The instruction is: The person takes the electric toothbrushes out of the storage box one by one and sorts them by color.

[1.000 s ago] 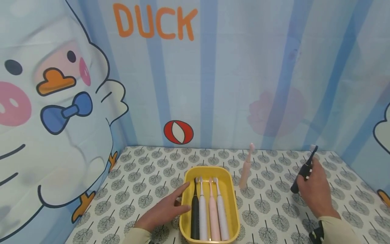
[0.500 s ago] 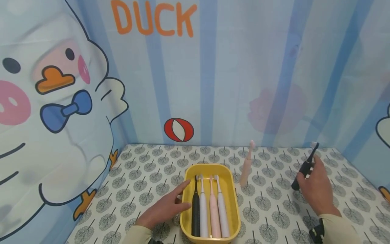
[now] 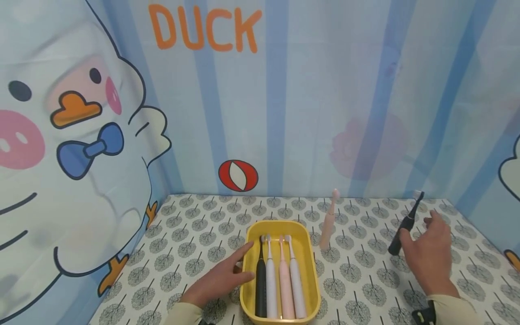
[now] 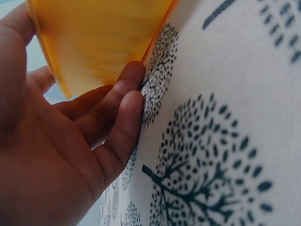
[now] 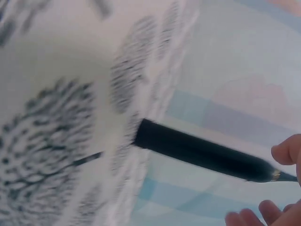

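A black electric toothbrush [image 3: 402, 232] stands upright on the patterned cloth at the right, its base on the cloth in the right wrist view. My right hand [image 3: 430, 253] is just beside it, thumb and fingers spread apart around the black handle [image 5: 202, 153] without gripping it. My left hand [image 3: 221, 277] rests against the left side of a yellow tray [image 3: 313, 280], index finger and thumb over its rim. Inside the tray lie a black toothbrush [image 3: 261, 284], a pink toothbrush [image 3: 286, 289] and two pale grey ones. Between tray and right hand stands another pink toothbrush [image 3: 328, 225].
A cloth [image 3: 195, 246] printed with trees covers the table. Behind it hangs a blue striped curtain [image 3: 304, 113] with a duck print [image 3: 97, 212] at the left.
My right hand has let go of the black electric toothbrush and its fingers have spread and shifted right. The toothbrush stays standing. My left hand has stayed at the tray.
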The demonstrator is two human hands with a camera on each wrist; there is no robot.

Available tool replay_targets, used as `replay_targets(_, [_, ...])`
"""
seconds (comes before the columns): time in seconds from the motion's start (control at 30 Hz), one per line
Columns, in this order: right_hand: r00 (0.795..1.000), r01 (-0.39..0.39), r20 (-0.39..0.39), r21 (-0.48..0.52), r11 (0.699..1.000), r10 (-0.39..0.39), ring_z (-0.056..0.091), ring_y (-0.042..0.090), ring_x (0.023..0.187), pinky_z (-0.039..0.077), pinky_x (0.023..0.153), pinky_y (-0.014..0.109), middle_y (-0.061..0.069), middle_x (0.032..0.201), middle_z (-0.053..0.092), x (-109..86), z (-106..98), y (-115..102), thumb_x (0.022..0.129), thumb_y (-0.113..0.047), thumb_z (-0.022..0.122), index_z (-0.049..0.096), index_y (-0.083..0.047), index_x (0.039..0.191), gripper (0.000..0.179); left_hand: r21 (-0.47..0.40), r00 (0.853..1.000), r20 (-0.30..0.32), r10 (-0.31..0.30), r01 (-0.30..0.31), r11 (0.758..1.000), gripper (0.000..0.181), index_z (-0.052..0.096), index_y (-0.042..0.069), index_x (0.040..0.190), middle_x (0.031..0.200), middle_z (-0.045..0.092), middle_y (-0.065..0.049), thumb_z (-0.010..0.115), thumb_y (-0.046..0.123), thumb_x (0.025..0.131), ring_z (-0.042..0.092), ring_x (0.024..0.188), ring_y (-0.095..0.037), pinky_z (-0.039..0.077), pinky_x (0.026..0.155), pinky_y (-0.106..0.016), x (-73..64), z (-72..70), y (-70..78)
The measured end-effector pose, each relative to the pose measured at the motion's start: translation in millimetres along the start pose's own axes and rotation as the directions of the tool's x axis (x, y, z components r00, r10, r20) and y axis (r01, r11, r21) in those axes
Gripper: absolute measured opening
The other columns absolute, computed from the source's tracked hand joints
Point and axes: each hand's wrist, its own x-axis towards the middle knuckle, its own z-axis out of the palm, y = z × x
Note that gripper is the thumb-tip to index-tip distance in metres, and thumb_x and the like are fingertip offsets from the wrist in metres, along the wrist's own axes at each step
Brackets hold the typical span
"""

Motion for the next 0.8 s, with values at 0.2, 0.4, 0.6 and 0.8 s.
replay_targets(0.2, [0.995,0.046,-0.09,0.061,0.997,-0.041,0.036,0.044,0.112,0.032,0.085,0.057,0.026,0.125,0.041,-9.9,-15.2,-24.0,0.086,-0.019,0.061,0.027,0.002,0.14,0.068,0.006,1.0,0.0,-0.009,0.009,1.0,0.069,0.019,0.045,0.143,0.134,0.044,-0.005,0.059,0.044,0.087,0.053,0.109,-0.023,0.046,0.083,-0.041,0.4,0.1,-0.8])
replay_targets(0.4, [0.981,0.179,-0.102,0.168,0.969,-0.164,0.041,0.041,0.104,0.034,0.077,0.054,0.025,0.119,0.043,-29.3,-20.9,-54.5,0.087,-0.014,0.061,0.034,0.004,0.134,0.057,0.01,1.0,-0.002,-0.008,0.008,1.0,0.069,0.02,0.043,0.144,0.133,0.045,-0.006,0.059,0.044,0.087,0.053,0.108,-0.023,0.046,0.083,-0.041,1.0,-0.1,-1.1])
replay_targets(0.6, [0.976,0.212,-0.018,0.285,0.935,-0.216,0.045,0.037,0.103,0.038,0.084,0.05,0.02,0.119,0.043,-48.8,-19.2,-84.7,0.09,-0.016,0.059,0.027,0.001,0.138,0.06,-0.01,1.0,-0.003,-0.024,0.024,1.0,0.069,0.02,0.043,0.144,0.131,0.047,-0.006,0.06,0.043,0.087,0.054,0.106,-0.022,0.046,0.082,-0.041,1.5,0.6,0.0])
replay_targets(0.8, [0.954,0.229,0.094,0.394,0.89,-0.286,0.045,0.034,0.112,0.039,0.091,0.047,0.017,0.123,0.042,-60.7,-13.9,-109.6,0.094,-0.022,0.053,0.026,-0.001,0.139,0.056,-0.032,1.0,-0.005,-0.016,0.016,0.999,0.069,0.02,0.042,0.144,0.133,0.046,-0.008,0.06,0.041,0.088,0.053,0.107,-0.023,0.047,0.082,-0.04,0.2,1.9,1.3])
